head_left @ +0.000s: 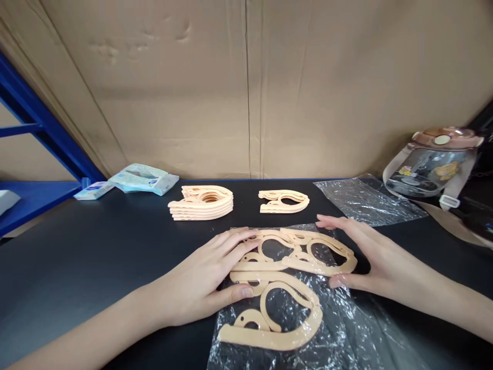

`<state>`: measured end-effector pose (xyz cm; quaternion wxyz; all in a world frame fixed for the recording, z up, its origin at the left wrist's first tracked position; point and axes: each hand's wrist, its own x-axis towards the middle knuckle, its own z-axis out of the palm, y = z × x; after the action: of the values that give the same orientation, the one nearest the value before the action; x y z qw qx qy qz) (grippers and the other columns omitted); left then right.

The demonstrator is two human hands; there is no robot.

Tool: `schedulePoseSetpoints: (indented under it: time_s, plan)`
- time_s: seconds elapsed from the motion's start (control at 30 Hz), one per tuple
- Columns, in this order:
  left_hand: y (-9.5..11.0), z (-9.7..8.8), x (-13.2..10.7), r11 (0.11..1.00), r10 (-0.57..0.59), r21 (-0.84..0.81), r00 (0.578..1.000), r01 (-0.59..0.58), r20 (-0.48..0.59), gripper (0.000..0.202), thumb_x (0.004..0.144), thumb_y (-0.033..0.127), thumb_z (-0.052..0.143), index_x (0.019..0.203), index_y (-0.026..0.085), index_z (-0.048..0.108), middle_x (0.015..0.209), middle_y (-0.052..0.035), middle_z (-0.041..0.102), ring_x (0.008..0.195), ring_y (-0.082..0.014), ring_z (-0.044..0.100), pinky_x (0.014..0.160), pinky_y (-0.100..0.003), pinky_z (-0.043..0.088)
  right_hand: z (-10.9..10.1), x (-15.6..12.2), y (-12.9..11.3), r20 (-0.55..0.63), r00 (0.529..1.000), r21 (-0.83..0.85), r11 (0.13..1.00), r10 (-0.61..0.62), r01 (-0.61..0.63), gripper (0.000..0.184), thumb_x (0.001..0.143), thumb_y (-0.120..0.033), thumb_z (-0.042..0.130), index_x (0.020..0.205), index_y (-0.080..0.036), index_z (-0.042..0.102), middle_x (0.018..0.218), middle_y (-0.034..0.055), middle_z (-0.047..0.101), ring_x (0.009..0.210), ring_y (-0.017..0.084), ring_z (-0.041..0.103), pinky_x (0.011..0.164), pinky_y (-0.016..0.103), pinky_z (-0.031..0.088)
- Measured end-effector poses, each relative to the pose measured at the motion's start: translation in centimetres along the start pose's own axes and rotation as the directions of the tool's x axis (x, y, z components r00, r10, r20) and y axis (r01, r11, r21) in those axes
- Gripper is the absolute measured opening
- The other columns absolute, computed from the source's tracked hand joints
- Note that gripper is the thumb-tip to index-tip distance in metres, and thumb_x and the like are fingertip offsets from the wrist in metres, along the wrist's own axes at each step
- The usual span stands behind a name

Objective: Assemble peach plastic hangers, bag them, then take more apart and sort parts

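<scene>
Three beige folding hangers (285,339), folded up, lie in or under a transparent plastic bag (346,329) in front of me. My left hand (215,280) rests on their left side, fingers stretched across the upper hangers and thumb on the bag near the lower one. At the right end, my right hand (370,259) is spread, thumb and fingers apart around the rounded tip of the upper right hanger (348,264). Whether it touches the hanger I cannot tell. Behind them stand a stack of several folded hangers (202,211) and a smaller group of hangers (285,208).
Another transparent bag (362,198) lies flat at the back right, beside a water bottle (431,169) with a strap. Tissue packs (144,179) sit at the back left, near a blue metal frame (46,139). A cardboard wall (185,103) closes off the black table (96,257).
</scene>
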<state>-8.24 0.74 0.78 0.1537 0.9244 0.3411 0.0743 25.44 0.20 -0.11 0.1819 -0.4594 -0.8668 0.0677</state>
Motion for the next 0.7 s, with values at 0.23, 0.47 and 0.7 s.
schedulePoseSetpoints:
  time_s: [0.23, 0.47, 0.7]
  plan:
    - [0.1, 0.1, -0.2, 0.992, -0.032, -0.123, 0.997, 0.023, -0.068, 0.057, 0.098, 0.044, 0.044, 0.149, 0.027, 0.027, 0.154, -0.0054, 0.033, 0.141, -0.0275, 0.028, 0.114, -0.045, 0.029, -1.0, -0.8, 1.4, 0.071, 0.997, -0.037, 0.999, 0.02, -0.017, 0.067, 0.079, -0.048, 0.067, 0.138, -0.037, 0.036, 0.121, 0.0025, 0.062, 0.115, 0.029, 0.056, 0.096, 0.05, 0.046]
    - [0.0, -0.1, 0.1, 0.992, -0.065, -0.111, 0.996, 0.058, -0.063, 0.051, 0.1, 0.037, 0.039, 0.148, 0.027, 0.025, 0.153, -0.0053, 0.033, 0.14, -0.0247, 0.03, 0.114, -0.043, 0.03, 0.1, 0.0, 0.6, 0.008, 0.999, 0.115, 0.992, 0.043, -0.043, 0.07, 0.08, -0.045, 0.069, 0.14, -0.037, 0.033, 0.118, 0.0024, 0.064, 0.106, 0.025, 0.059, 0.093, 0.048, 0.047]
    - [-0.1, -0.1, 0.1, 0.988, -0.069, -0.143, 0.996, 0.06, -0.06, 0.051, 0.1, 0.037, 0.04, 0.147, 0.027, 0.025, 0.152, -0.0051, 0.034, 0.138, -0.0235, 0.033, 0.114, -0.041, 0.031, -0.1, 0.4, 0.3, -0.039, 0.997, 0.196, 0.979, 0.061, -0.052, 0.069, 0.079, -0.045, 0.07, 0.139, -0.036, 0.035, 0.118, 0.0012, 0.065, 0.098, 0.021, 0.062, 0.091, 0.041, 0.049]
